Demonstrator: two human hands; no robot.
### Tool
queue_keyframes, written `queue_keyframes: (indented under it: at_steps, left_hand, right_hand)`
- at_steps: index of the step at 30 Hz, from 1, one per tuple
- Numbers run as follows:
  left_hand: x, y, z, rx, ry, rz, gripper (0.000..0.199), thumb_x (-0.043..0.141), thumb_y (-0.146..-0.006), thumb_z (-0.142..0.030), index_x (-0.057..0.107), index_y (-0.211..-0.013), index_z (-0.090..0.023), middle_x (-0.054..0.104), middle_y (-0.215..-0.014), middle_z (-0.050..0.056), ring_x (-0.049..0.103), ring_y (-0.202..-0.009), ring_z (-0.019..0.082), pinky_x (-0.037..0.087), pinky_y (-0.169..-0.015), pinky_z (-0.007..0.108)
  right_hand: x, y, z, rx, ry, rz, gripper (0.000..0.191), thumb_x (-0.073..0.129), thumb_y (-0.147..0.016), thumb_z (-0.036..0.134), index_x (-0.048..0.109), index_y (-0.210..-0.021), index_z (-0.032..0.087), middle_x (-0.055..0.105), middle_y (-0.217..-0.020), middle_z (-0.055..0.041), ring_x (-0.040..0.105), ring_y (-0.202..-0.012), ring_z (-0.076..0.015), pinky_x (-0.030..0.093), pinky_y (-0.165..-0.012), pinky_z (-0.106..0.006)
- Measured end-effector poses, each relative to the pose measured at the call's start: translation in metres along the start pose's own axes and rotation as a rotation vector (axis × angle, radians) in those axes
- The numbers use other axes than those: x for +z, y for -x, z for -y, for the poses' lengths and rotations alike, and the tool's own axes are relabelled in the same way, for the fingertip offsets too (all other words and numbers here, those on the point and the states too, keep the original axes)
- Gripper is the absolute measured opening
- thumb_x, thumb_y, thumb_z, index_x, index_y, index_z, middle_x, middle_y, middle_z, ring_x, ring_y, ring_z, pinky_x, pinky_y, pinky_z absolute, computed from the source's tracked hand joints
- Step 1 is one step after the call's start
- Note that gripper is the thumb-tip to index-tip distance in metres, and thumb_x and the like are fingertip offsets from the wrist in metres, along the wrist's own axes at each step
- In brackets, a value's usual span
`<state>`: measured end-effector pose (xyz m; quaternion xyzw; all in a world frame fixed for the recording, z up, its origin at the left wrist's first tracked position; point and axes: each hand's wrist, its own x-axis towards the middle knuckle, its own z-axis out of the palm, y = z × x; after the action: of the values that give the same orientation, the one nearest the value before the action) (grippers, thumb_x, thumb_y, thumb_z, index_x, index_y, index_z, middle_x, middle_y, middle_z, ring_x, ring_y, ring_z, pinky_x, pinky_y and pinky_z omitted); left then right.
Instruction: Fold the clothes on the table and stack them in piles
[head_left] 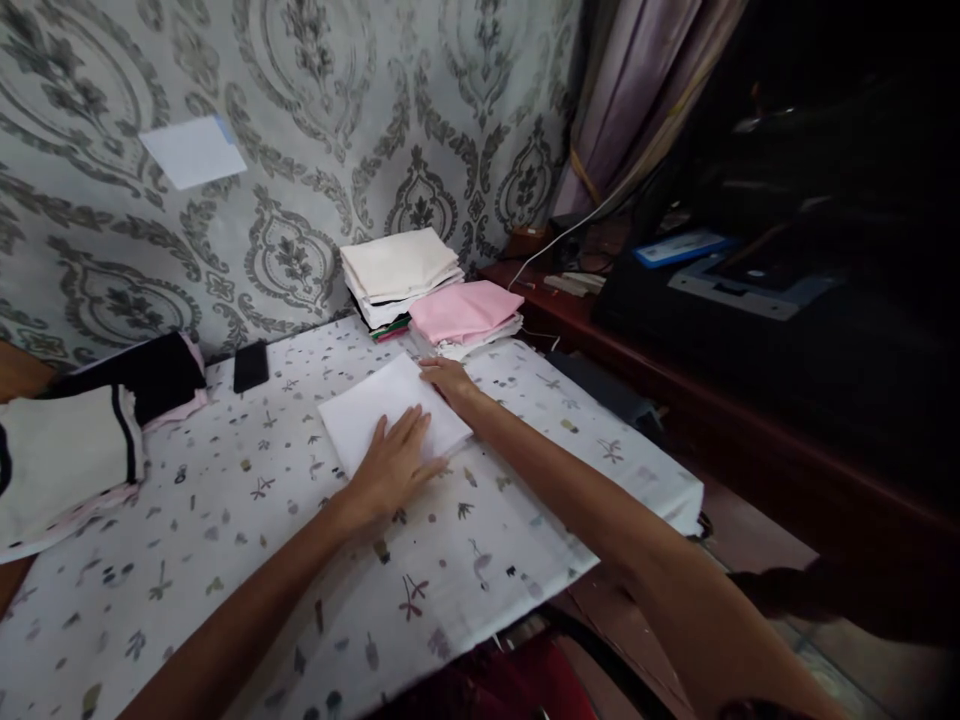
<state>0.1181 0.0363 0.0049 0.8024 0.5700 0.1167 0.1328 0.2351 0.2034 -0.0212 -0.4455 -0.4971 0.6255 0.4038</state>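
Observation:
A white folded cloth (360,408) lies flat on the patterned table cover (247,560) in front of me. My left hand (397,455) rests palm down on the cloth's near part, fingers spread. At the cloth's far right edge is my right hand (448,380), its fingers stretched out over the border and touching it. Just beyond the right hand sits a stack of folded cloths with a pink cloth (466,310) on top. Behind that stands a taller stack topped by a cream cloth (401,262).
At the left lie a white cloth with black trim (67,455) and a black cloth (150,375). A dark phone (250,366) is near the wall. To the right runs a dark red wooden ledge (540,300) with a white cable (559,238). A paper (193,152) hangs on the wall.

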Motion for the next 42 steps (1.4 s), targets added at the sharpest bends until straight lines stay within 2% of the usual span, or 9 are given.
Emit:
queue_keyframes:
  at_steps: [5, 8, 13, 16, 19, 21, 26, 31, 42]
  left_hand:
    - [0.008, 0.039, 0.003, 0.07, -0.178, 0.001, 0.051, 0.027, -0.1, -0.027, 0.03, -0.151, -0.018, 0.031, -0.159, 0.016, 0.021, -0.15, 0.028, 0.01, -0.121, 0.059]
    - [0.008, 0.052, 0.003, 0.075, -0.258, 0.041, 0.06, 0.027, -0.092, -0.008, 0.028, -0.151, -0.017, 0.028, -0.16, 0.016, 0.018, -0.151, 0.027, 0.011, -0.121, 0.059]
    - [-0.007, 0.057, 0.005, 0.08, -0.152, 0.038, 0.054, 0.033, -0.095, -0.018, 0.034, -0.149, -0.022, 0.032, -0.159, 0.012, 0.023, -0.15, 0.025, 0.011, -0.122, 0.055]
    - [-0.032, 0.044, 0.031, -0.011, 0.056, -0.078, 0.046, 0.039, -0.097, -0.036, 0.047, -0.141, -0.025, 0.046, -0.152, 0.009, 0.038, -0.142, 0.024, 0.023, -0.12, 0.048]
    - [-0.06, 0.02, 0.076, -0.344, 0.15, -0.305, 0.036, 0.039, -0.093, -0.032, 0.062, -0.119, -0.019, 0.064, -0.126, 0.012, 0.056, -0.119, 0.025, 0.041, -0.105, 0.042]
    - [-0.071, 0.004, 0.105, -0.456, 0.148, -0.325, 0.026, 0.045, -0.088, -0.029, 0.066, -0.098, -0.017, 0.068, -0.103, 0.012, 0.06, -0.102, 0.027, 0.045, -0.094, 0.041]
    - [-0.069, -0.018, 0.141, -0.501, 0.21, -0.247, 0.011, 0.059, -0.075, -0.027, 0.056, -0.067, -0.02, 0.058, -0.065, 0.0, 0.053, -0.066, 0.018, 0.041, -0.065, 0.029]
    - [-0.065, -0.022, 0.143, -0.403, 0.289, -0.217, 0.018, 0.05, -0.083, -0.035, 0.049, -0.071, -0.021, 0.049, -0.059, -0.005, 0.046, -0.057, 0.013, 0.038, -0.058, 0.025]
    - [-0.061, -0.023, 0.151, -0.328, 0.059, -0.234, 0.019, 0.044, -0.092, -0.033, 0.053, -0.079, -0.023, 0.056, -0.07, 0.0, 0.052, -0.076, 0.021, 0.038, -0.082, 0.033]
  right_hand:
    - [-0.004, 0.002, -0.006, -0.095, 0.214, -0.084, 0.035, 0.058, -0.068, 0.014, 0.065, -0.103, 0.015, 0.061, -0.063, 0.0052, 0.049, -0.051, -0.0104, 0.041, -0.052, -0.023]
    - [-0.007, 0.005, -0.004, -0.169, 0.377, -0.099, 0.035, 0.055, -0.07, 0.012, 0.066, -0.102, 0.016, 0.065, -0.07, 0.0024, 0.057, -0.062, -0.0135, 0.046, -0.061, -0.025]
    - [-0.011, 0.016, 0.01, -0.301, 0.648, -0.097, 0.036, 0.049, -0.073, 0.007, 0.068, -0.102, 0.016, 0.072, -0.093, -0.0071, 0.064, -0.091, -0.0224, 0.048, -0.089, -0.037]
    - [-0.003, 0.034, 0.016, -0.401, 0.784, -0.038, 0.036, 0.05, -0.079, 0.011, 0.068, -0.109, 0.017, 0.068, -0.115, -0.0121, 0.058, -0.114, -0.027, 0.04, -0.105, -0.042]
    - [0.014, 0.053, 0.014, -0.583, 0.991, 0.161, 0.035, 0.048, -0.089, 0.021, 0.066, -0.12, 0.017, 0.06, -0.135, -0.0129, 0.048, -0.13, -0.0262, 0.035, -0.112, -0.042]
    - [0.025, 0.061, 0.01, -0.654, 1.093, 0.263, 0.039, 0.047, -0.094, 0.028, 0.062, -0.127, 0.015, 0.051, -0.146, -0.0142, 0.041, -0.139, -0.0268, 0.03, -0.115, -0.044]
    - [0.033, 0.059, -0.004, -0.515, 1.172, 0.28, 0.057, 0.042, -0.098, 0.043, 0.047, -0.143, 0.009, 0.034, -0.157, -0.0197, 0.023, -0.149, -0.0311, 0.016, -0.119, -0.054]
    - [0.03, 0.055, -0.013, -0.488, 1.144, 0.253, 0.066, 0.042, -0.096, 0.053, 0.043, -0.147, 0.012, 0.029, -0.159, -0.0183, 0.017, -0.15, -0.0319, 0.011, -0.12, -0.054]
    - [0.033, 0.056, -0.013, -0.483, 1.237, 0.254, 0.07, 0.037, -0.097, 0.057, 0.038, -0.151, 0.013, 0.027, -0.16, -0.0167, 0.014, -0.15, -0.0342, 0.011, -0.12, -0.054]
